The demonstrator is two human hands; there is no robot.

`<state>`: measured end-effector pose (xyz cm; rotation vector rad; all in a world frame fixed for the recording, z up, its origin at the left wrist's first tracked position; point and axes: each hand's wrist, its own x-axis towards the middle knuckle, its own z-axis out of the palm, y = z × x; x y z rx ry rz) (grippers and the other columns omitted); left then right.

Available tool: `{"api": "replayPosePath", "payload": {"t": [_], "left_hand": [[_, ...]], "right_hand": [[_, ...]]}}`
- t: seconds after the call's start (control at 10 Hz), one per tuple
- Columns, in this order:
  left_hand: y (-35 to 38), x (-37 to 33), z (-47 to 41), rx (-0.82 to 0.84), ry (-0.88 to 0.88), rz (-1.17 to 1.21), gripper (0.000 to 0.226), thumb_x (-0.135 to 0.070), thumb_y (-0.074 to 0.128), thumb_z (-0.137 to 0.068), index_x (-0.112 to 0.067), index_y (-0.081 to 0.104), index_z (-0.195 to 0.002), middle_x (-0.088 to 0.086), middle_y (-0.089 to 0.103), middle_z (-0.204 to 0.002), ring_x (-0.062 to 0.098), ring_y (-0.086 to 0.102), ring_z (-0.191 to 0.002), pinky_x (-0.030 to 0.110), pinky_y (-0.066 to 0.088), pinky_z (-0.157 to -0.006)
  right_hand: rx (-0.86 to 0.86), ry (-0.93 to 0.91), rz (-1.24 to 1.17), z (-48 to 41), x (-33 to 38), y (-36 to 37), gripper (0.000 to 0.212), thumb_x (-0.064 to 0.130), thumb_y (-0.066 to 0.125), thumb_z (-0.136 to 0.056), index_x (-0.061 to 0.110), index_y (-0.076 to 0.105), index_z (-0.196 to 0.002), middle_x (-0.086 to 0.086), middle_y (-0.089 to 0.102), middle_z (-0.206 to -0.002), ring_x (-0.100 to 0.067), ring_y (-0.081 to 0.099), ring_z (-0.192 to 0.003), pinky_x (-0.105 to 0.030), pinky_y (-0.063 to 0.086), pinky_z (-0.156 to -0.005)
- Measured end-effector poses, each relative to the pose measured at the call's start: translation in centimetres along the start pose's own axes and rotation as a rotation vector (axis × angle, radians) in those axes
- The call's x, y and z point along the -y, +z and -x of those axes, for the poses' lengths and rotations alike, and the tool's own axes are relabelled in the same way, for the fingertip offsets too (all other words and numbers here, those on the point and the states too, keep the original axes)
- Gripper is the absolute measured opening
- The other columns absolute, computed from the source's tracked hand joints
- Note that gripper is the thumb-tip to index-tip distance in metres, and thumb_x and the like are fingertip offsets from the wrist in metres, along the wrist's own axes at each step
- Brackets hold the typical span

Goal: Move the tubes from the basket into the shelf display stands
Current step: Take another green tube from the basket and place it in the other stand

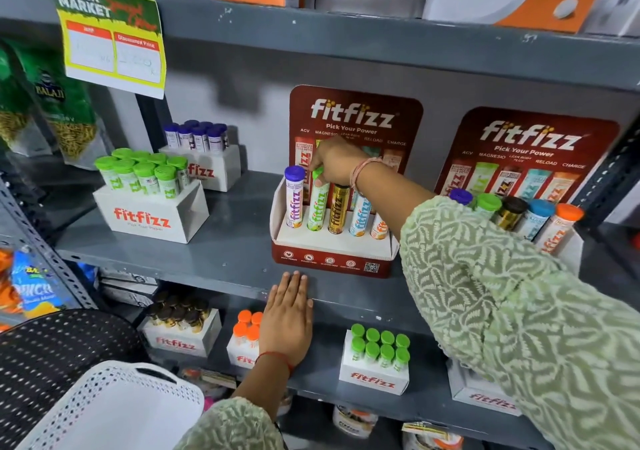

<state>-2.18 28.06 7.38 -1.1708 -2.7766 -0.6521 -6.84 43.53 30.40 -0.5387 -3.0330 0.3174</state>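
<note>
Nearest the camera, at lower left, a white perforated basket (pixel 114 411) shows its rim and handle; its inside is not visible. Beyond it runs the grey metal shelf (pixel 221 259), carrying two red fitfizz display stands: the middle stand (pixel 332 259) and, to the right, a second stand (pixel 530 145) partly hidden by the green patterned sleeve (pixel 519 294). On the shelf's left sit a white fitfizz box (pixel 152 217) full of green-capped tubes and, farther back, another white box (pixel 211 169) with purple-capped tubes.

The middle stand holds five upright tubes in a row: purple-capped, green-capped, black-and-gold, blue and orange. The right hand (pixel 337 164) reaches across and its grip is closed on the cap of the green-capped tube (pixel 318 204), which stands in the stand's second slot from the left, just beside the purple-capped tube (pixel 295 197). The left hand (pixel 287 321) lies open and flat, fingers on the shelf's near edge below the stand, gripping nothing.
</note>
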Motion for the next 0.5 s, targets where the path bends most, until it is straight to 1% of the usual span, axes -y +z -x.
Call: {"api": "replayPosePath", "payload": {"t": [0.1, 0.2, 0.3, 0.4, 0.5], "left_hand": [[0.0, -0.1, -0.1, 0.013, 0.001, -0.006, 0.082, -0.046, -0.02, -0.072, -0.015, 0.006, -0.142, 0.002, 0.007, -0.154, 0.006, -0.013, -0.13, 0.026, -0.012, -0.108], [-0.4, -0.1, 0.0, 0.042, 0.004, -0.021, 0.083, -0.046, -0.021, -0.07, -0.016, 0.003, -0.143, 0.001, 0.004, -0.155, 0.006, -0.016, -0.13, 0.025, -0.013, -0.107], [-0.8, -0.1, 0.0, 0.054, 0.018, -0.022, 0.072, -0.045, -0.015, -0.078, -0.015, 0.002, -0.143, 0.002, 0.002, -0.155, 0.013, -0.008, -0.139, 0.025, -0.012, -0.108], [-0.4, 0.5, -0.4, 0.054, 0.045, 0.012, 0.094, -0.06, -0.028, -0.069, -0.013, 0.007, -0.142, 0.005, 0.008, -0.154, 0.018, 0.0, -0.141, 0.026, -0.009, -0.108], [0.0, -0.1, -0.1, -0.104, 0.068, 0.107, 0.106, -0.067, -0.03, -0.068, -0.007, 0.02, -0.14, 0.012, 0.023, -0.15, 0.019, 0.004, -0.14, 0.022, -0.007, -0.111]], "right_hand": [[0.005, 0.018, -0.022, -0.2, -0.3, 0.1, 0.04, 0.012, 0.069, -0.079, 0.008, 0.061, -0.118, -0.009, 0.057, -0.133, -0.024, 0.056, -0.117, -0.032, 0.044, -0.105], [0.006, -0.017, -0.052, -0.1, -1.3, 0.1, 0.053, 0.017, 0.073, -0.075, 0.011, 0.055, -0.125, -0.011, 0.052, -0.138, -0.026, 0.05, -0.125, -0.037, 0.039, -0.11], [-0.107, 0.009, -0.235, 1.3, -2.5, -0.1, 0.056, 0.02, 0.067, -0.081, 0.014, 0.046, -0.132, -0.011, 0.044, -0.145, -0.026, 0.041, -0.132, -0.035, 0.03, -0.115], [-0.434, -0.013, -0.411, 4.8, -3.8, 1.0, 0.037, 0.019, 0.055, -0.089, 0.01, 0.054, -0.125, -0.012, 0.054, -0.136, -0.026, 0.05, -0.124, -0.037, 0.038, -0.11], [-0.659, -0.016, -0.406, 11.1, -5.4, 6.0, 0.038, 0.024, 0.049, -0.092, 0.008, 0.053, -0.126, -0.013, 0.053, -0.136, -0.026, 0.046, -0.128, -0.044, 0.039, -0.109]]}}
